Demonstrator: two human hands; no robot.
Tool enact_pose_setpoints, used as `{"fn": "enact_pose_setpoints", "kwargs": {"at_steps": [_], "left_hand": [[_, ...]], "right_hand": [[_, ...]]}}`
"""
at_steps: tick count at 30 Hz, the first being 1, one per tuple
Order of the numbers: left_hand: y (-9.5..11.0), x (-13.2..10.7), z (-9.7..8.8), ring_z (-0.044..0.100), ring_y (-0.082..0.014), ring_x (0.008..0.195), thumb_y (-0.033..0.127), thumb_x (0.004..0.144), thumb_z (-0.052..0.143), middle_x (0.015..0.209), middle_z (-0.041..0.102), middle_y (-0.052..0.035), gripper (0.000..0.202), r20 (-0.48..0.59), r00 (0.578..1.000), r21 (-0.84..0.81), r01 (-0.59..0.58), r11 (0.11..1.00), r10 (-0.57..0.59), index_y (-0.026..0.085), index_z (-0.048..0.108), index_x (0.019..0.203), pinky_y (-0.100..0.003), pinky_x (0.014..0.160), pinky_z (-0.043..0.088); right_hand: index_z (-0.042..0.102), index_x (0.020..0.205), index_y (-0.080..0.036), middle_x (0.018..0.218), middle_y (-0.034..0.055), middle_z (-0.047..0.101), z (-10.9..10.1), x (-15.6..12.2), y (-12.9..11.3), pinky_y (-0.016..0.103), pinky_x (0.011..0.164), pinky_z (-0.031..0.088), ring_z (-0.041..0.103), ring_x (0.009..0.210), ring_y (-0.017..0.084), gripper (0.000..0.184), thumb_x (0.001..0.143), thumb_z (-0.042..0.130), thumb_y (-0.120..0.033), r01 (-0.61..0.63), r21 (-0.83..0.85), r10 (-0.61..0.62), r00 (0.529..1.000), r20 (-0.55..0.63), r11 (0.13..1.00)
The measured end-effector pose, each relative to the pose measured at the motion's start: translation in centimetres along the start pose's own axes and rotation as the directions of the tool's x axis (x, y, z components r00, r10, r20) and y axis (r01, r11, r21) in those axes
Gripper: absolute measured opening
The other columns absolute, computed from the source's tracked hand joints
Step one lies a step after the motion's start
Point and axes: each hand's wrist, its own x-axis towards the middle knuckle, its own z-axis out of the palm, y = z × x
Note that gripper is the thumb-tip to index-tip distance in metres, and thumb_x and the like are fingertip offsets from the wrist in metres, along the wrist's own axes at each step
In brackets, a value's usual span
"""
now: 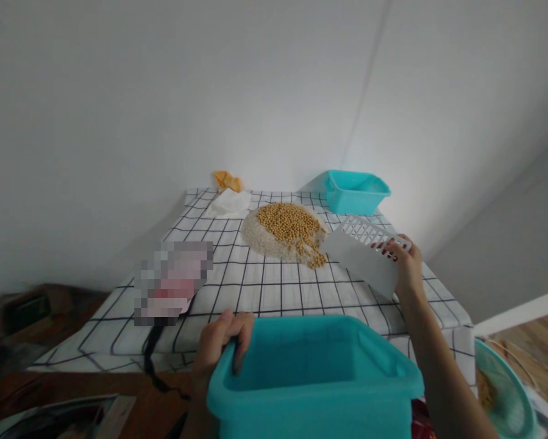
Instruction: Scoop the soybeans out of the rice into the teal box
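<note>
My left hand (pixel 225 335) is closed over the left rim of a turquoise plastic bin (pixel 317 393), which stands at the table's near edge; no contents show inside it. Over on the right, my right hand (pixel 408 265) grips the slotted end of a white plastic panel (pixel 360 259) and holds it tilted. The panel's far corner reaches the right side of a pile. That pile is yellow soybeans (pixel 289 222) lying on pale rice-like grains (pixel 258 239), with some beans spilling toward me.
A second turquoise bin (pixel 356 194) stands at the back right. White crumpled cloth or paper (pixel 230 202) and an orange cloth (pixel 227 180) lie back left. A blurred-out object (pixel 175 280) with a black strap sits front left. Lower right is a green basket (pixel 506 390).
</note>
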Motion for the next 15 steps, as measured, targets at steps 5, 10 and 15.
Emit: {"fn": "enact_pose_setpoints", "kwargs": {"at_steps": [5,10,15], "left_hand": [[0.0,-0.2,0.2,0.038,-0.0207,0.051,0.060,0.097,0.044,0.047,0.041,0.0000,0.063,0.003,1.000,-0.070,0.004,0.998,-0.004,0.027,0.045,0.043,-0.038,0.058,0.035],[0.0,-0.3,0.4,0.038,-0.0216,0.051,0.060,0.097,0.042,0.047,0.038,0.0000,0.063,0.001,1.000,-0.094,0.029,0.995,-0.029,0.027,0.042,0.043,-0.039,0.058,0.037],[-0.1,-0.3,0.3,0.038,-0.0219,0.052,0.064,0.098,0.032,0.047,0.036,-0.0001,0.065,0.006,1.000,0.059,-0.002,0.998,0.001,0.028,0.039,0.044,-0.039,0.058,0.036]], "right_hand": [[0.060,0.066,-0.022,0.057,-0.0031,0.060,-0.5,0.1,-0.2,0.027,0.053,0.032,0.047,0.052,0.014,0.005,0.064,0.063,-0.026,0.075,-0.049,-0.079,0.993,-0.085,0.996],[0.061,0.067,-0.022,0.058,-0.0023,0.062,-0.4,-0.4,-0.7,0.027,0.051,0.030,0.045,0.051,0.013,0.008,0.062,0.064,-0.026,0.026,-0.079,-0.028,0.999,-0.020,0.997],[0.061,0.067,-0.022,0.055,-0.0042,0.058,0.0,-0.8,-1.2,0.027,0.051,0.030,0.045,0.050,0.014,0.009,0.061,0.066,-0.026,0.036,-0.044,-0.035,0.999,0.029,0.998]]}}
